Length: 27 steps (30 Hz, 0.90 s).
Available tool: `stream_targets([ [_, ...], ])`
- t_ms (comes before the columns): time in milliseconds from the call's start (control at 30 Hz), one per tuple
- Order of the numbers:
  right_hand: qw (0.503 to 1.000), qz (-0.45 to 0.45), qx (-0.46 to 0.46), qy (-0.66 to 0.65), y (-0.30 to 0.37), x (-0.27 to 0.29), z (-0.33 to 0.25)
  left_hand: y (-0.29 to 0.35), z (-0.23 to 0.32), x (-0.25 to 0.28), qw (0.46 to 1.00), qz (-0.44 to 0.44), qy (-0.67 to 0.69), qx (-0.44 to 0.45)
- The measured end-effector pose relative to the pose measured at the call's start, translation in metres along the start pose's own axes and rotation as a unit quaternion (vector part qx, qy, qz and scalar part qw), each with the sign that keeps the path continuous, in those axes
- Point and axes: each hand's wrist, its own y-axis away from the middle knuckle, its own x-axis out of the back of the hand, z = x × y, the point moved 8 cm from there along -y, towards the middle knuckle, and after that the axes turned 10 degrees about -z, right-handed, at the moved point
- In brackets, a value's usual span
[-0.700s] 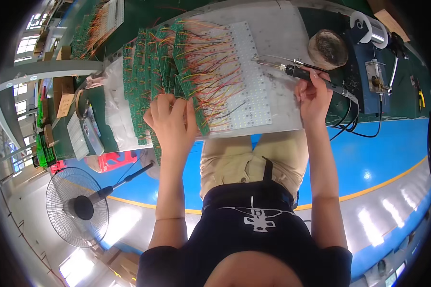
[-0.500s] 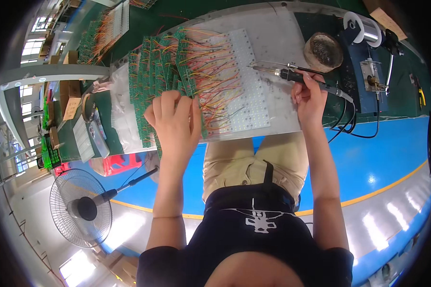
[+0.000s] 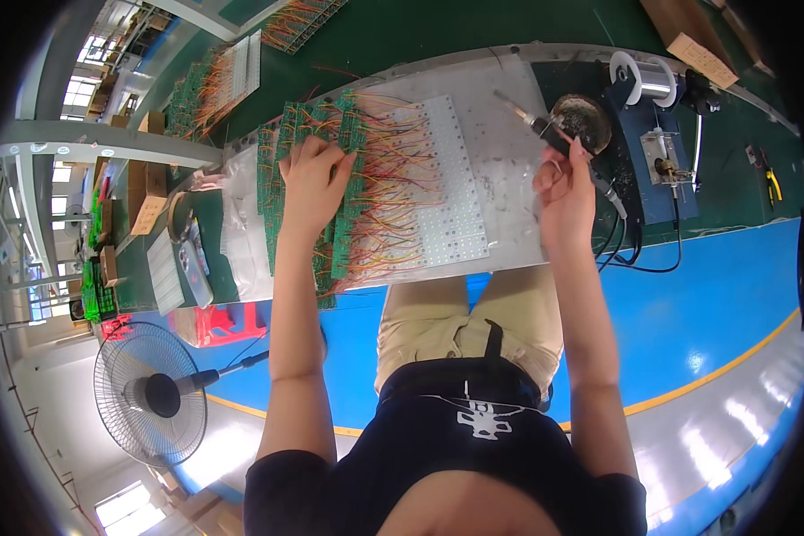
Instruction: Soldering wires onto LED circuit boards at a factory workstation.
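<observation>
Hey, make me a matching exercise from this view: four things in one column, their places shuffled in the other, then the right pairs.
1. Soldering iron
2. Left hand
3. Spool of silver wire
4. Fan

A. Lower left of the picture
B. In the right hand
C. Upper right of the picture
D. Over the green circuit boards

Pairs: 1-B, 2-D, 3-C, 4-A

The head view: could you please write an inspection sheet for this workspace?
Surface: green bench, grey sheet on it.
Job's things: green circuit boards, red and yellow wires, white panel, soldering iron.
Clutter: wire spool, round pot, yellow-handled pliers.
Grip: left hand on the boards; right hand holds the iron.
Cables: black cable looping past the near edge.
Surroundings: fan, red stool, blue floor.
</observation>
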Motion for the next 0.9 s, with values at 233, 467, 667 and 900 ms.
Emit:
stream_targets([
  [233,0.946,0.087,-0.087,-0.299,-0.027,-0.016,-0.001,0.025,-0.005,0.039,0.998,0.04,0.015,0.053],
  [467,0.875,0.089,-0.099,-0.466,-0.043,0.007,0.003,0.107,-0.029,0.043,0.985,0.056,0.053,0.152],
  [667,0.793,0.082,-0.155,-0.583,-0.029,-0.03,-0.013,0.163,-0.066,0.028,0.978,0.081,0.038,0.187],
  [900,0.802,0.094,-0.102,-0.582,0.0,-0.065,-0.05,0.158,-0.062,0.05,0.961,0.089,0.192,0.178],
])
